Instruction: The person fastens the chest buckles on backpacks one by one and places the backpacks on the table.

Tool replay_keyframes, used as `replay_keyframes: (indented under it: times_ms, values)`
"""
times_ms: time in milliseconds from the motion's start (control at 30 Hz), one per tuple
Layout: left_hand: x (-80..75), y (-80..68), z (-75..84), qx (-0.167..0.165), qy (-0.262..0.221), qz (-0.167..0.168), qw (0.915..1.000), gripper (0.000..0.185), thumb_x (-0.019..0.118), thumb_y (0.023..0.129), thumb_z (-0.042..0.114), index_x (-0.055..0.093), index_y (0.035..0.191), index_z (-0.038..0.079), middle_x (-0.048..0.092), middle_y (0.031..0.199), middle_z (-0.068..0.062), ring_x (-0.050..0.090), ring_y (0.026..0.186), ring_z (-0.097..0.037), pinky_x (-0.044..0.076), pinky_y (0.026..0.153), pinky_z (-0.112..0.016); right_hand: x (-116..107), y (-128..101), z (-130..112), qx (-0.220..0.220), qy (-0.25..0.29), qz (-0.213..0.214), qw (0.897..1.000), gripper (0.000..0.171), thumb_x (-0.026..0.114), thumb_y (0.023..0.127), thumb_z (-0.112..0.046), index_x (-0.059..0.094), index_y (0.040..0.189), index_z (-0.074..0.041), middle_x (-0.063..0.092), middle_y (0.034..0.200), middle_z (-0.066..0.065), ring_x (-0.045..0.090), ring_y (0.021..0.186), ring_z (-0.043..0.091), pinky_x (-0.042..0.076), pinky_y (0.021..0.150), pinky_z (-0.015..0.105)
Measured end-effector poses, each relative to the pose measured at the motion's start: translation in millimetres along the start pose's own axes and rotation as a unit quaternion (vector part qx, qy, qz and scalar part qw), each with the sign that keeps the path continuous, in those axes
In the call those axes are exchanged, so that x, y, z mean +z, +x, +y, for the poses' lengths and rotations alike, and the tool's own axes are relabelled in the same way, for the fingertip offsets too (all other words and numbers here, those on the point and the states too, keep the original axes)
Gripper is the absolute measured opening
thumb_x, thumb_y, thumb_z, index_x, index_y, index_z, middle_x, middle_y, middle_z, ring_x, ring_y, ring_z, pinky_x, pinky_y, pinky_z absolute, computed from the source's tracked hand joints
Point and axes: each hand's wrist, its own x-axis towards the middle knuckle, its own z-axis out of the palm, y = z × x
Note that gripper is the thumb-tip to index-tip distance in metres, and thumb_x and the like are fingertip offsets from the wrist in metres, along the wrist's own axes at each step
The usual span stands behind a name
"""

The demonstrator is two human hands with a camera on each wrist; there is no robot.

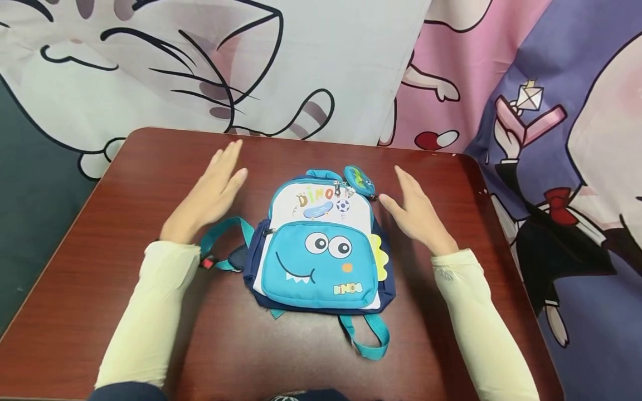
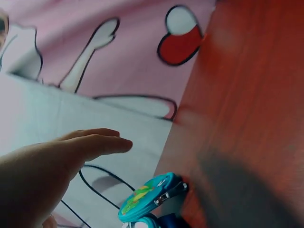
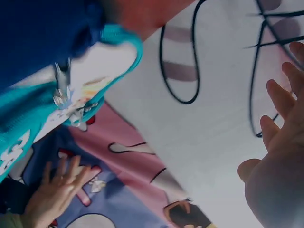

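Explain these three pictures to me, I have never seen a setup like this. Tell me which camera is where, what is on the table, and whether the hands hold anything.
There is no machine here: a person in pale yellow sleeves wears three cameras. The big picture comes from the head camera, looking down at a dark red-brown wooden table. On it lies a small blue and white children's dinosaur backpack, face up, with a little round teal coin pouch clipped near its top. The left hand and the right hand are open, fingers straight, one on each side of the backpack. Neither holds anything. The other two pictures come from cameras on the wrists, so they look tilted and blurry: each shows part of its own hand, a bit of the backpack and the cartoon cloth backdrop behind the table.
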Motion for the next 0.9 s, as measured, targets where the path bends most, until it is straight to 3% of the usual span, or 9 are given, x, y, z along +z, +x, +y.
replay_keyframes:
  times_ms: [200,400,500,700,767,900]
  values:
    - [-8.1,-44.9,-17.6,-0.043,-0.034,0.026,0.9981,0.055,0.026,0.101,0.040,0.001,0.149,0.033,0.004,0.156,0.005,-0.001,0.143,-0.026,0.005,0.111,-0.054,-0.1,-27.5,18.6,0.053,0.030,0.009,0.998,0.077,0.047,0.090,-0.054,0.012,0.151,-0.021,0.029,0.148,0.018,0.031,0.132,0.040,0.026,0.100,0.063]
    - [-3.3,-54.9,-20.0,-0.062,-0.044,0.029,0.9967,0.056,0.028,0.100,0.041,0.002,0.149,0.032,0.006,0.157,0.000,0.005,0.143,-0.028,0.008,0.110,-0.057,10.0,-35.3,25.6,0.089,0.046,-0.009,0.995,0.076,0.046,0.091,-0.054,0.016,0.150,-0.017,0.035,0.144,0.020,0.040,0.126,0.042,0.033,0.097,0.061]
    - [4.4,-55.7,-16.3,-0.066,-0.048,0.003,0.9967,0.059,0.031,0.099,0.043,0.003,0.150,0.029,0.009,0.156,-0.004,0.010,0.142,-0.028,0.012,0.109,-0.056,20.0,-35.6,24.7,0.108,0.070,-0.032,0.991,0.076,0.046,0.091,-0.055,0.018,0.149,-0.016,0.038,0.143,0.020,0.042,0.125,0.040,0.034,0.098,0.059]
    - [26.1,-68.8,-2.7,-0.082,-0.090,-0.099,0.9876,0.069,0.039,0.097,0.046,0.003,0.151,0.022,0.011,0.155,-0.010,0.015,0.140,-0.034,0.017,0.106,-0.060,42.0,-40.6,14.4,0.134,0.122,-0.085,0.980,0.075,0.050,0.090,-0.053,0.021,0.149,-0.015,0.044,0.139,0.018,0.045,0.125,0.034,0.038,0.099,0.052]
    - [35.4,-71.9,1.5,-0.086,-0.102,-0.111,0.9848,0.071,0.041,0.097,0.045,0.003,0.151,0.021,0.011,0.155,-0.010,0.015,0.140,-0.034,0.018,0.106,-0.060,46.8,-42.8,10.6,0.138,0.118,-0.088,0.979,0.074,0.051,0.091,-0.050,0.022,0.148,-0.013,0.045,0.138,0.018,0.047,0.124,0.034,0.039,0.098,0.051]
    - [53.9,-74.2,6.7,-0.099,-0.114,-0.106,0.9828,0.073,0.042,0.096,0.046,0.004,0.151,0.016,0.013,0.154,-0.016,0.016,0.139,-0.036,0.019,0.106,-0.059,50.9,-45.2,5.5,0.155,0.096,-0.065,0.981,0.073,0.054,0.090,-0.046,0.026,0.147,-0.010,0.046,0.137,0.018,0.049,0.120,0.034,0.039,0.097,0.051]
